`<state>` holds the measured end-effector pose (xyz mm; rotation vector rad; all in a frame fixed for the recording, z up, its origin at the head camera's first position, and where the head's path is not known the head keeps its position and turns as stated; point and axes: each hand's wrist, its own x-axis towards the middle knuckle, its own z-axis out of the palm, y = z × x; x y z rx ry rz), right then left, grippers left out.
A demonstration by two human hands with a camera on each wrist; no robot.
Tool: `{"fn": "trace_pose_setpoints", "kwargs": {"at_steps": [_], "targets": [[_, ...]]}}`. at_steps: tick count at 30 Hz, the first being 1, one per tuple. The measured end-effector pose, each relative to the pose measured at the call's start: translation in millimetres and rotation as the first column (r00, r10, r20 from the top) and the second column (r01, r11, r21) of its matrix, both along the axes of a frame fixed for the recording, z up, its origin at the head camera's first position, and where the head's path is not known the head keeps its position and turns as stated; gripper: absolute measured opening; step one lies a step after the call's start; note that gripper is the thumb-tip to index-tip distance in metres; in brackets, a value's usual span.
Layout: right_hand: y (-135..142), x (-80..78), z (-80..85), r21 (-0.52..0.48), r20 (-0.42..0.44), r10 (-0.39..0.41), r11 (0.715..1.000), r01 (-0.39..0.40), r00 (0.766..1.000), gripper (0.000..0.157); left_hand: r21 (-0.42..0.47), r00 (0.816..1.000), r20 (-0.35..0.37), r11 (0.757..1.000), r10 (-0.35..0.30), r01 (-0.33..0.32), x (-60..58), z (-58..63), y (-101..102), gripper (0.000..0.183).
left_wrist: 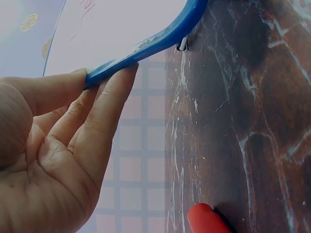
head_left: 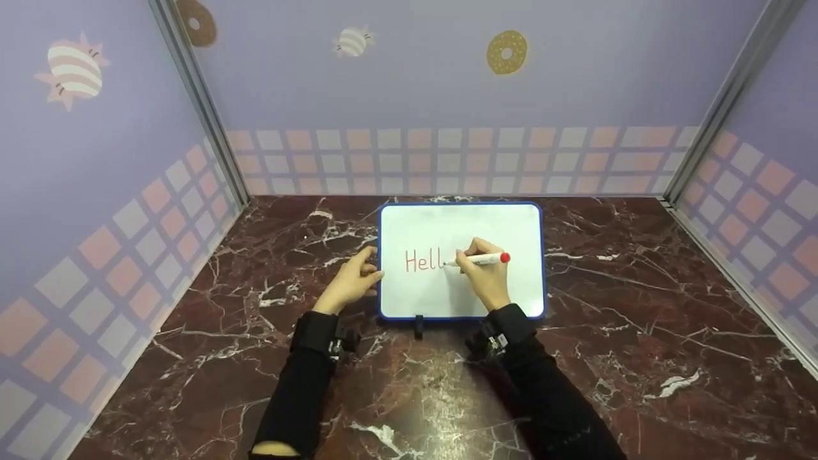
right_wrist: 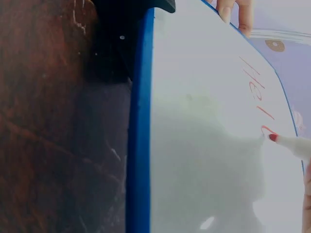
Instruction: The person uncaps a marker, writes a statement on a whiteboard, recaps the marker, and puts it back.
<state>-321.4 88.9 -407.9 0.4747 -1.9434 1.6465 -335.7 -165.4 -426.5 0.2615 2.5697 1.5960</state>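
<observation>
A white marker [head_left: 482, 259] with a red end is pinched in my right hand [head_left: 489, 275]. Its red tip [right_wrist: 273, 137] meets the whiteboard surface in the right wrist view. Red handwriting [head_left: 423, 260] reading "Hell" runs across the left half of the board. This blue-framed whiteboard [head_left: 415, 223] is propped up, facing me. My left hand [head_left: 350, 281] grips its left edge; in the left wrist view the thumb lies on the white face and fingers [left_wrist: 109, 104] reach behind the blue frame [left_wrist: 146, 46].
A black clip-like piece [head_left: 418, 327] sits at the board's lower edge. Dark red marble tabletop [head_left: 639, 319] extends around it, bounded by patterned walls [head_left: 460, 160]. In the left wrist view, a red rounded piece [left_wrist: 206, 218] shows on the tabletop.
</observation>
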Motion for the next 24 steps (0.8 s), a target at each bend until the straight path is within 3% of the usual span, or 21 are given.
{"fn": "trace_pose_setpoints", "kwargs": {"at_steps": [9,24], "targets": [[2.2,-1.5,-3.6,-0.055,-0.024,-0.028,0.998,0.026,0.999,0.025,0.006,0.999,0.041,1.0,-0.009,0.009,1.4,0.4,-1.0,0.057],[2.3,-4.2,-6.3,-0.079,0.004,-0.046,0.996,0.046,0.999,0.025,-0.014,1.0,0.003,1.0,0.001,-0.001,0.4,-1.2,0.0,0.054]]}}
